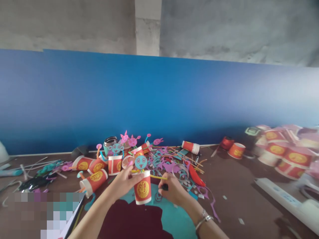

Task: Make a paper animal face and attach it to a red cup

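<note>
My left hand grips a red paper cup with a gold emblem near its rim, holding it roughly upright. A round blue paper face with drawn eyes and mouth rises above the cup's rim. From the cup's right side a thin yellow strip sticks out, and the fingers of my right hand are pinched on its far end. Something small and black shows under those right fingers; what it is cannot be made out. Turquoise paper lies below the hands.
Decorated cups lie and stand to the left. Behind the hands is a heap of purple and turquoise paper scraps. A red pen-like object, stacked cups, a power strip and a cup pile are rightward. A blue partition stands behind.
</note>
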### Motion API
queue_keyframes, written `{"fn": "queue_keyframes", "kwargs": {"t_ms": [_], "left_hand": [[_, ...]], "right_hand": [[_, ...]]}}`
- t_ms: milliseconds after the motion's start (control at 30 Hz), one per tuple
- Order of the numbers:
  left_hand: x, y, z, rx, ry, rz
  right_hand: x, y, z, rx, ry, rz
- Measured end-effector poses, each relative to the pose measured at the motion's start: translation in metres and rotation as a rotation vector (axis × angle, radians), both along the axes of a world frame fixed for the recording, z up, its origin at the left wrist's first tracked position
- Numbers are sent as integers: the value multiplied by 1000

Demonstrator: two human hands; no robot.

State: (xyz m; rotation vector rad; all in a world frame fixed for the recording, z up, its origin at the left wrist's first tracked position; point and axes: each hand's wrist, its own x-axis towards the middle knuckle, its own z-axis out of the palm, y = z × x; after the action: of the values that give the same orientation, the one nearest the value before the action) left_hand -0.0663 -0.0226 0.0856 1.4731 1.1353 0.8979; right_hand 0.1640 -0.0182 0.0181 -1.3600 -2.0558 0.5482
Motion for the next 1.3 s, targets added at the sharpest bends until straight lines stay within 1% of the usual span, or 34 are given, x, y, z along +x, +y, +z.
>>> {"fn": "queue_keyframes", "kwargs": {"t_ms": [100, 233, 367, 433, 500, 567, 667, 733, 800, 900, 1000, 1067, 1133, 1200, 1267, 1300], "left_hand": [[-8, -14, -15, -27, 7, 12], [-11, -19, -31, -48, -37, 102], [-10, -18, -41, -55, -84, 48], [-10, -17, -45, -62, -58, 37], [-11, -17, -48, -76, 5, 67], [-13, -18, -52, -86, 72, 92], [-16, -17, -57, -71, 131, 69], [-16, -16, -58, -52, 147, 49], [-14, -16, -55, -45, 140, 12], [-9, -18, -45, -25, 57, -101], [-4, -22, -34, 4, -39, -177], [-3, -24, -31, -25, -5, -198], [-3, -25, -34, -69, 79, -207], [-4, -25, -39, -87, 128, -230], [-4, -26, -45, -71, 147, -241], [-3, -26, -48, -50, 158, -231]], "right_hand": [[-1, -7, 4, -9, -74, 17], [-3, -9, 6, -53, -120, 13], [-2, -4, 5, -80, -105, 15], [0, 0, 5, -119, -79, -9], [2, 4, 4, -153, -3, -58], [4, 8, 2, -152, 144, -97], [6, 14, 0, -162, 423, -138], [6, 16, 1, -197, 546, -159], [6, 17, 4, -214, 609, -160], [7, 16, 8, -209, 661, -132], [6, 14, 8, -208, 608, -106], [6, 12, 5, -213, 504, -59], [5, 10, 2, -216, 384, 14], [3, 7, 1, -182, 291, 50], [0, 4, 2, -134, 258, 47], [-2, 2, 4, -134, 272, 47]]}}
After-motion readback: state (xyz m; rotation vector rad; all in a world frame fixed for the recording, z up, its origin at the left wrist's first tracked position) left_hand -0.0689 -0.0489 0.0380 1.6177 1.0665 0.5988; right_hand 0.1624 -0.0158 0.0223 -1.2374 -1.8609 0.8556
